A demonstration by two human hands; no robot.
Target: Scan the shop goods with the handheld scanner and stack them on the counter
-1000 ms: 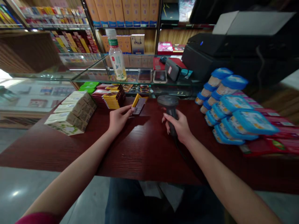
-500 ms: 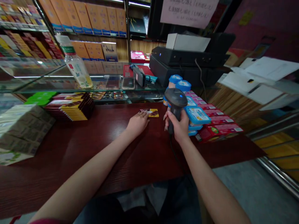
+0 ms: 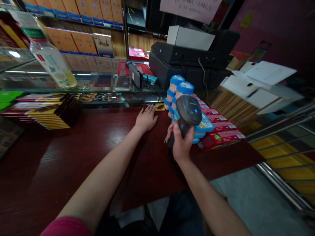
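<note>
So your left hand [image 3: 146,119] is palm down with the fingers loosely spread, lying over the left part of the flat yellow-and-brown packaged bar [image 3: 160,107]. You're not pinching it, just resting on it. A second ago you had that bar lifted between your fingertips; now it's down flat near the far edge of the dark red-brown wooden counter [image 3: 98,141], close beside the stacked round tubs with blue lids [image 3: 176,82]. It's also nearer those tubs than half a second ago. I'd read that as the bar being put in its place on the counter, well apart from the pile of matching yellow-and-brown bars [image 3: 49,114] toward the far left.

Your right hand [image 3: 180,142] is wrapped round the handle of the dark grey plastic handheld scanner [image 3: 189,109], held above the counter, with its head tilted in front of the tubs and off the bar.
</note>
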